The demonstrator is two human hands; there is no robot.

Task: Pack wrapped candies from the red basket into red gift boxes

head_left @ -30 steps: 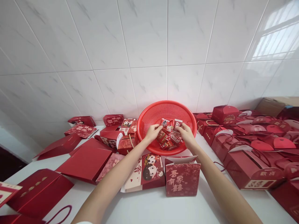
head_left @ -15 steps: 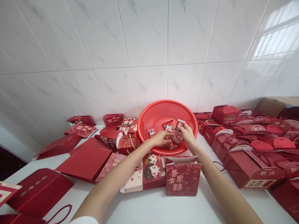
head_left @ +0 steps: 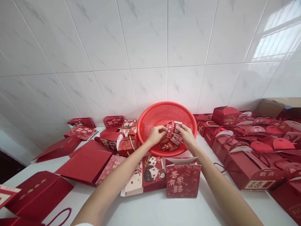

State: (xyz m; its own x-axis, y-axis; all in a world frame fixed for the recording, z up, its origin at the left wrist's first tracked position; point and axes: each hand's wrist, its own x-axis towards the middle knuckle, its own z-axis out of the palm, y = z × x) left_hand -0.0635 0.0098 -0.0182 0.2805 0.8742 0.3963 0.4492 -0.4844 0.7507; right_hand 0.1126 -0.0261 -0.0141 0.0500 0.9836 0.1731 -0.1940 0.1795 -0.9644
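Note:
Over the red plastic basket, my left hand pinches a small red packet by its left edge. My right hand grips another small red packet with a pale patterned top edge. The two packets are side by side above several red wrapped sweets in the basket. In front of the basket stands an upright red gift box with its top open. To its left, below my left forearm, lies a box printed with cartoon faces.
Many closed red gift boxes crowd the right side of the white table. Flat and folded red boxes lie at the left. A cardboard box is at the far right, and a tiled wall rises behind.
My left hand has risen a little from the sweets and now holds a red packet. My right hand still holds its packet, a little further left. The view has shifted slightly.

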